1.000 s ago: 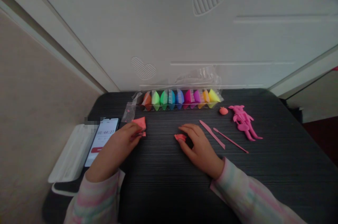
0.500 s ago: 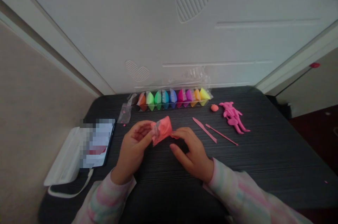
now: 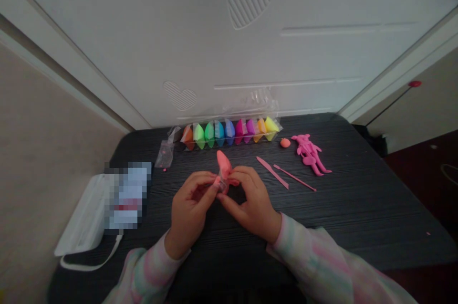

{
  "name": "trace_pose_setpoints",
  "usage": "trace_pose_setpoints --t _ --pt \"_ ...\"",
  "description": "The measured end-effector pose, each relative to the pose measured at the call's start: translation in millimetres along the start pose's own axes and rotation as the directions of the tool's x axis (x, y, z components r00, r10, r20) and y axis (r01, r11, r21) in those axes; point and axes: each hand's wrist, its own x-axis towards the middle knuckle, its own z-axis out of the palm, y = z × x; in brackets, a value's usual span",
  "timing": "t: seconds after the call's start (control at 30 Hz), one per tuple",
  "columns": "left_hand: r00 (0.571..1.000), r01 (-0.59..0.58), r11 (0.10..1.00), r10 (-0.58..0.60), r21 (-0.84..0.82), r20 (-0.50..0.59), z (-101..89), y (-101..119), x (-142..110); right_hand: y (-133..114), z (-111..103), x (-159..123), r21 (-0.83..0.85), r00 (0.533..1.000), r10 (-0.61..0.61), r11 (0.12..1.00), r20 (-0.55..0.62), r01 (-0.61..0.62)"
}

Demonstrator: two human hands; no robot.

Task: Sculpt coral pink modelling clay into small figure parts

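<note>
A small clear packet of coral-pink modelling clay [image 3: 224,164] is held up over the dark table, its clay end pointing away from me. My left hand [image 3: 193,204] pinches the packet's near left side between thumb and fingers. On the opposite side, my right hand [image 3: 250,199] has its thumb and fingertips closed on the packet as well, with a bit of coral clay showing by the fingers. Just right of my right hand lie a pink plastic clay knife [image 3: 272,173] and a thin pink modelling stick [image 3: 295,178].
Behind the hands stretches a row of bright clay packets [image 3: 229,133] in clear wrap. A pink clay figure [image 3: 310,155] and a small orange clay ball [image 3: 285,142] lie right. An opened clear bag [image 3: 164,153], a phone [image 3: 130,194] and a white corded case [image 3: 80,218] are left.
My right hand has closed in from beside the packet and now grips it too. The packet has turned more upright between both hands. The view has shifted slightly.
</note>
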Motion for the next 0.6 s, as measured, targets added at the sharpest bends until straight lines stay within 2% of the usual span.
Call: trace_pose_setpoints --t 0.07,0.23,0.33,0.43,0.6 --pt "1.000 -0.014 1.000 0.013 0.027 0.014 0.5 -1 0 1 0 -1 0.027 1.000 0.002 1.000 0.017 -0.003" --pt "0.998 0.061 0.998 -0.061 -0.030 0.025 2.0 9 6 -3 -7 11 0.045 1.000 0.000 0.999 0.026 -0.001" --pt "1.000 0.012 1.000 -0.012 -0.019 0.009 0.0 27 19 -13 -18 37 0.019 0.997 -0.057 0.998 0.057 0.056" --pt "0.997 -0.072 0.995 0.071 -0.064 -0.012 -4.1 51 40 -28 -30 69 0.034 0.995 -0.103 0.994 -0.005 0.103" --pt "0.990 -0.142 0.975 0.137 -0.173 -0.043 -6.0 80 68 -47 -44 106 0.091 0.998 -0.017 0.996 -0.066 0.023"
